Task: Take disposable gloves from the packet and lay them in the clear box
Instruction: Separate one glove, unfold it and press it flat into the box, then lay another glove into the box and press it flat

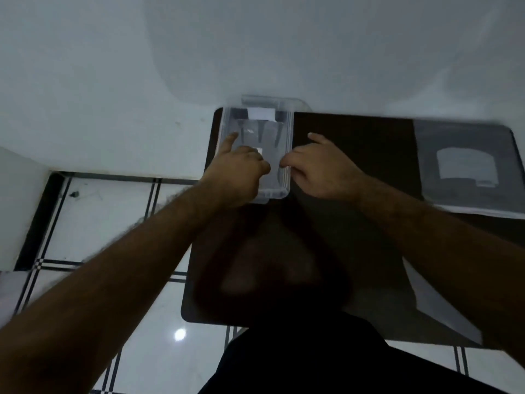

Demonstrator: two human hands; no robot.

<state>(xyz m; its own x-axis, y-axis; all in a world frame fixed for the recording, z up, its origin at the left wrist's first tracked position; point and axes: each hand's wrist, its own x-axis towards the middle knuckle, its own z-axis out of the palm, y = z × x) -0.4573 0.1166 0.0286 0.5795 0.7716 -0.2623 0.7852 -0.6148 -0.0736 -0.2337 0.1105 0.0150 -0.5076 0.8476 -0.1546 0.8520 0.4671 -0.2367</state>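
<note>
While both hands work over the clear box (257,149), it sits at the far left corner of a dark table (355,155), its long side running near to far. Left hand (240,172) is over the box's near-left part – index finger stretched out toward the far left wall of the box, the other fingers curled in toward the middle. Right hand (321,172) sits just right of the box, at its right rim; index finger points far, thumb and remaining fingers are bunched at the rim edge. Thumbs of the two hands nearly meet over the box's middle. Cannot tell whether either hand pinches anything – film there is too clear and blurred to separate from the box.

Inside the box: thin see-through plastic with finger-like shapes toward the far end, reads as a disposable glove (262,135) lying flat. A white label (261,113) shows at the far wall of the box. A second clear piece, probably the lid (272,100), pokes out behind the box against the wall.

Glove packet (466,166) lies at the far right of the table, well apart from the box – flat, greyish, with a pale panel on top. Nothing touches it.

Both forearms are bare. White wall beyond, tiled floor (93,217) to the left of the table.
</note>
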